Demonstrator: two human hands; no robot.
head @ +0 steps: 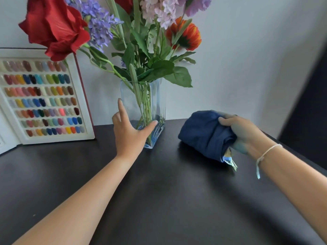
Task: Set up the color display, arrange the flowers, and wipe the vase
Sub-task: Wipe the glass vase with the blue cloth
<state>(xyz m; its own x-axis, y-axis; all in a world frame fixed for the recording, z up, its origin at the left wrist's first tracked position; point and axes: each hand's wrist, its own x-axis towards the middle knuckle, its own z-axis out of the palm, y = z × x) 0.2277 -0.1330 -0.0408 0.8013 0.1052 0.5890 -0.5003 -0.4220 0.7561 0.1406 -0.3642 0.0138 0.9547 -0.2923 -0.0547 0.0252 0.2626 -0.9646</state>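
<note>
A clear rectangular glass vase stands at the back of the dark table, holding red, purple, pink and orange flowers. My left hand is spread against the vase's lower left side, thumb on its front, index finger raised along the left edge. A folded dark blue cloth with a shiny label at its near end sits right of the vase. My right hand grips the cloth from the right; it looks blurred. The color display, an open book of painted nail swatches, leans against the wall at left.
A white wall runs behind the table. The red flower overhangs the top of the color display. A dark panel or doorway fills the far right. A white string bracelet is on my right wrist.
</note>
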